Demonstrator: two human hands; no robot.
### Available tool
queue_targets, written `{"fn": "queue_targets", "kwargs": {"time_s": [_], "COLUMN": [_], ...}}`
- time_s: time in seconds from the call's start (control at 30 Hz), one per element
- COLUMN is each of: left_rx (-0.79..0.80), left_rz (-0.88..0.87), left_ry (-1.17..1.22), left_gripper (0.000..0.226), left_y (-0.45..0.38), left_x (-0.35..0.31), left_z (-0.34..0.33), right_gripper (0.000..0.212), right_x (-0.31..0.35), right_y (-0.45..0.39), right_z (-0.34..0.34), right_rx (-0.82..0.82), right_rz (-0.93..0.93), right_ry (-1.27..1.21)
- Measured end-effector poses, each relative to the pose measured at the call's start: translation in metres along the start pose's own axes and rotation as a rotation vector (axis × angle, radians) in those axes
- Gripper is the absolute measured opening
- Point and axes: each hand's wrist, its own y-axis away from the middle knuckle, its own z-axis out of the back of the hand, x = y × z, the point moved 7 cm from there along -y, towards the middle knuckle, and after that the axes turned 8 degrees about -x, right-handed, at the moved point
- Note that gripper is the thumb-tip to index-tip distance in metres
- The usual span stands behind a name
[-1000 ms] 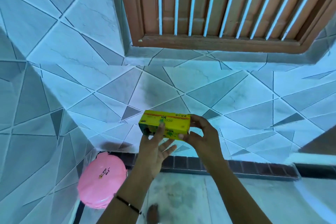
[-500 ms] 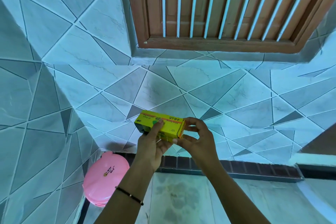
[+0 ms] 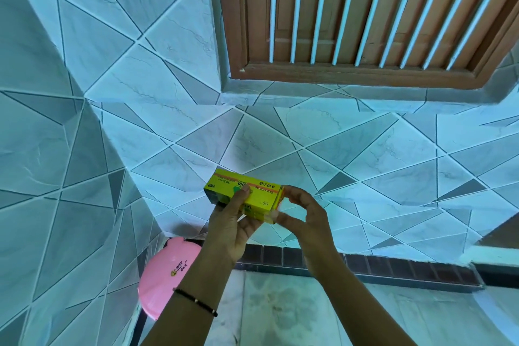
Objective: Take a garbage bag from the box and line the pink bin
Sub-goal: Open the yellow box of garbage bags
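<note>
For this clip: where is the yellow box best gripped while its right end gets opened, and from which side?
Grip the yellow box around its left half, from below, as the left hand does. It lies roughly level and is long and narrow, so this probably leaves the right end free for the right hand.

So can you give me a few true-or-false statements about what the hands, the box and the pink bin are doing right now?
1. The left hand holds the yellow box. True.
2. A garbage bag is already pulled out of the box. False: no bag shows.
3. The pink bin sits low in the corner, left of the arms. True.
4. The right hand rests on the bin. False: its fingers are at the right end of the box.
5. The bin is lined. False: its lid looks shut, no bag visible.
</note>
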Motion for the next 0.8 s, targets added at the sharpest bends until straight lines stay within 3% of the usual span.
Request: {"fn": "queue_targets", "kwargs": {"time_s": [0.13, 0.3, 0.5, 0.8], "left_rx": [0.015, 0.022, -0.002, 0.019], "left_rz": [-0.072, -0.124, -0.160, -0.216], "left_ry": [-0.001, -0.048, -0.140, -0.253], "left_gripper": [0.047, 0.049, 0.042, 0.027], "left_y": [-0.004, -0.008, -0.013, -0.016], "left_x": [-0.011, -0.016, -0.017, -0.016], "left_z": [0.006, 0.009, 0.010, 0.015], "right_gripper": [0.025, 0.015, 0.022, 0.029], "right_x": [-0.008, -0.006, -0.014, -0.022], "right_y": [-0.002, -0.003, -0.002, -0.001], "right_z": [-0.008, -0.014, -0.022, -0.022], "right_rx": [-0.026, -0.052, 0.000, -0.029], "right_rz": [-0.131, -0.168, -0.254, -0.208], "right_ry": [-0.078, -0.090, -0.097, -0.045]}}
